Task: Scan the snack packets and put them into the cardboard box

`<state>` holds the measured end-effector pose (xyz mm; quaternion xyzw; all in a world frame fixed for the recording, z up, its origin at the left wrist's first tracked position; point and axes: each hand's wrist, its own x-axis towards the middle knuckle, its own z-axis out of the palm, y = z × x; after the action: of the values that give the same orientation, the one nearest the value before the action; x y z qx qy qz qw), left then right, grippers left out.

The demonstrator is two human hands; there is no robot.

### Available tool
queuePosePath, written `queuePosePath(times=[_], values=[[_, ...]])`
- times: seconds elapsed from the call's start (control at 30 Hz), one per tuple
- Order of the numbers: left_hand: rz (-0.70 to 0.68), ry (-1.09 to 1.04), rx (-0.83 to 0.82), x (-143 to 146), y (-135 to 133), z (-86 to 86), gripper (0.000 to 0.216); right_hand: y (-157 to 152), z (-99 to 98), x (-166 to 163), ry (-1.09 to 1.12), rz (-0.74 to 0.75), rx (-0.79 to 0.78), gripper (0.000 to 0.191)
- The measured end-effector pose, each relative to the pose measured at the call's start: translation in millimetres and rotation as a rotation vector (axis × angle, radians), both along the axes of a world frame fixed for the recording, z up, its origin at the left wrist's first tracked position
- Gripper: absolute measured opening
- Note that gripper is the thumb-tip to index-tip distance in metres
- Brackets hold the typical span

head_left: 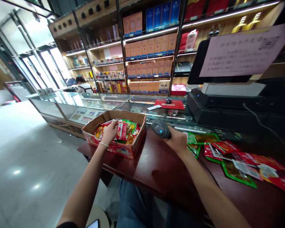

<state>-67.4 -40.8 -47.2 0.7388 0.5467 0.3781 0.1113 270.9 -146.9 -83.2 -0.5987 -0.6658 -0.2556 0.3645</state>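
Observation:
My left hand (110,131) reaches into an open cardboard box (122,151) full of snack packets. Its fingers close on the edge of a red snack packet (122,131) with a white label. Yellow and green packets (132,126) lie around that one. In my right hand (178,139) is a dark barcode scanner (161,129) with a small blue light, held above the counter and pointing toward the box. A black cable runs from it, back under my forearm.
Several red and green packets (239,163) are spread over the dark red counter (156,167) to the right. Behind them stands a monitor with a pink paper sign (237,53). A mouse (168,101) rests on a red mat by the glass display case (104,100). A person (83,85) is farther back.

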Motion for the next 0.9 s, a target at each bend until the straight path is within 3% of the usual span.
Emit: queuePosePath(times=[0.2, 0.5, 0.63, 0.9], values=[[-0.11, -0.112, -0.003, 34, -16, 10.5, 0.031, -7, -4.0, 18, 0.005, -0.07, -0.019, 0.043], [-0.47, -0.13, -0.04, 155, -54, 2.9, 0.029, -41, -18.7, 85, 0.0, -0.268, -0.037, 0.038], [-0.594, -0.135, -0.116, 215, -59, -21.4, 0.027, -59, -29.3, 118, 0.006, -0.346, -0.084, 0.038], [-0.608, 0.05, -0.165, 306, -42, -98.9, 0.025, -82, -54.6, 159, 0.042, -0.469, -0.104, 0.032]])
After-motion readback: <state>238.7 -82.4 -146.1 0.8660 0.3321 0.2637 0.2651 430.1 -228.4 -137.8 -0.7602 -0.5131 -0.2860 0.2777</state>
